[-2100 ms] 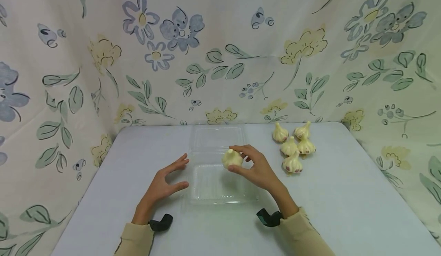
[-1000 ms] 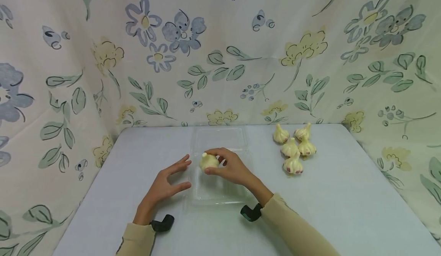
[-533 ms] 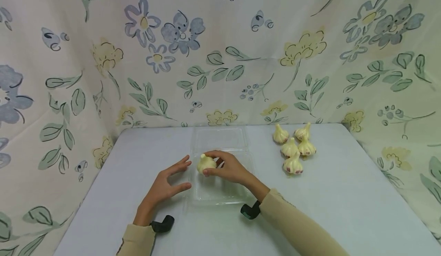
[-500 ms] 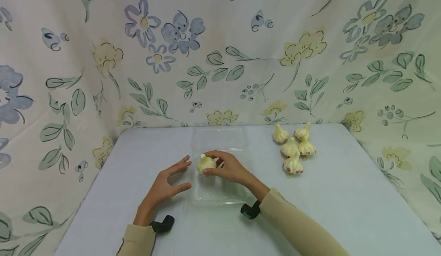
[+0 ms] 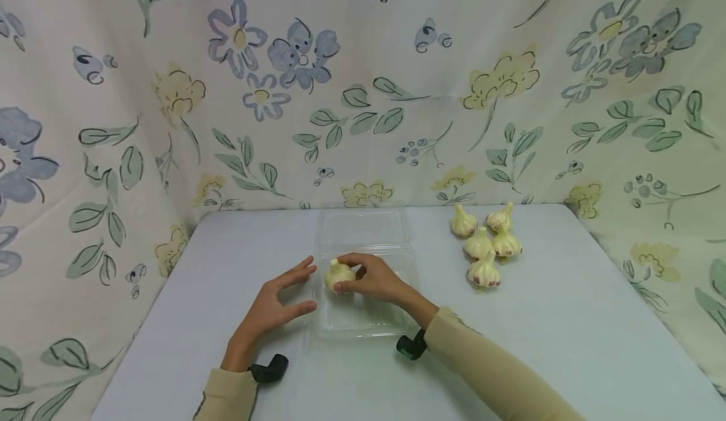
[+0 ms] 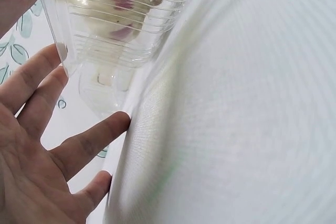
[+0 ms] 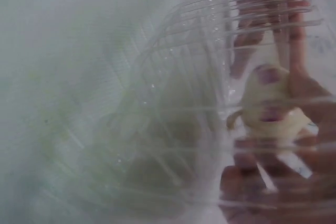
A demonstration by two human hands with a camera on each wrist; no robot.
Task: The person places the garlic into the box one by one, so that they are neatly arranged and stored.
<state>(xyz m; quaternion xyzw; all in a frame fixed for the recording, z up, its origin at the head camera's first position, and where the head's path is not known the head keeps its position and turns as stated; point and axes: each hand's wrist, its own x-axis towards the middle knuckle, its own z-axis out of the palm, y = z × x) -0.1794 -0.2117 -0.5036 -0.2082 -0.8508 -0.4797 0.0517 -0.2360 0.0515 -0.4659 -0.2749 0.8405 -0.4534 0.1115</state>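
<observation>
Garlic (image 5: 338, 276) was in the left part of the clear box (image 5: 363, 320), held between thumb and fingers of the right hand (image 5: 374, 278); whether it touched the bottom was unclear. The left hand (image 5: 276, 304), fingers spread wide, was at the box's left edge. The lid (image 5: 363, 229) lay back on the far side. Five more bulbs (image 5: 479, 246) stood to the right on the table (image 5: 567, 333).

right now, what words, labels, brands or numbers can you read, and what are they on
None: no text can be read in any view.
The clear container and garlic bulbs show no lettering.
The cloth backdrop shows a plant pattern.
Any marking on the black wrist cameras is too small to read.
</observation>
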